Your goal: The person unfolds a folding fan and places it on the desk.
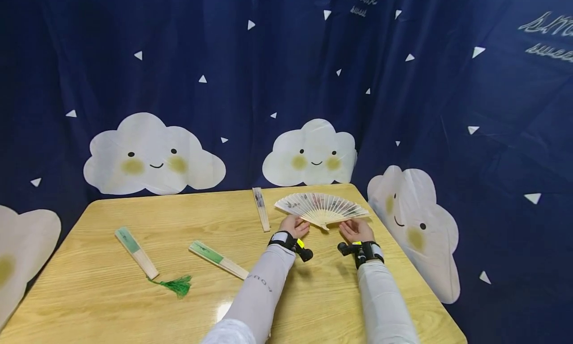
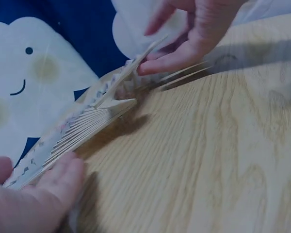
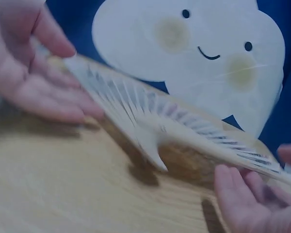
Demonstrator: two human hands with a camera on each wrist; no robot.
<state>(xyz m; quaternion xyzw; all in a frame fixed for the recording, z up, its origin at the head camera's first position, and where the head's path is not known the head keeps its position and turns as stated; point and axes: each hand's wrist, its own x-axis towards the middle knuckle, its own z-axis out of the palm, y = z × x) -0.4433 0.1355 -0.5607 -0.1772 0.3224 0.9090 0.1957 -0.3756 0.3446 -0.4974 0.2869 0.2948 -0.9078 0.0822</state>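
Note:
A spread folding fan (image 1: 321, 207) with pale wooden ribs and a floral print is at the far right of the table, its pivot end toward me. My left hand (image 1: 295, 226) holds the fan's left edge, fingers below and thumb above. At the opposite edge, my right hand (image 1: 358, 229) grips the outer rib. In the left wrist view, the fan (image 2: 82, 126) is tilted and a shadow falls beneath its pivot. The right wrist view shows the fan's ribs (image 3: 150, 114) spread between both hands; some fingertips are hidden behind it.
A closed fan (image 1: 261, 210) lies left of the spread one. Nearer me are a closed green fan (image 1: 219, 260), partly beside my left sleeve, and another green fan (image 1: 136, 252) with a green tassel (image 1: 179, 286). A blue curtain (image 1: 233, 85) hangs behind the table.

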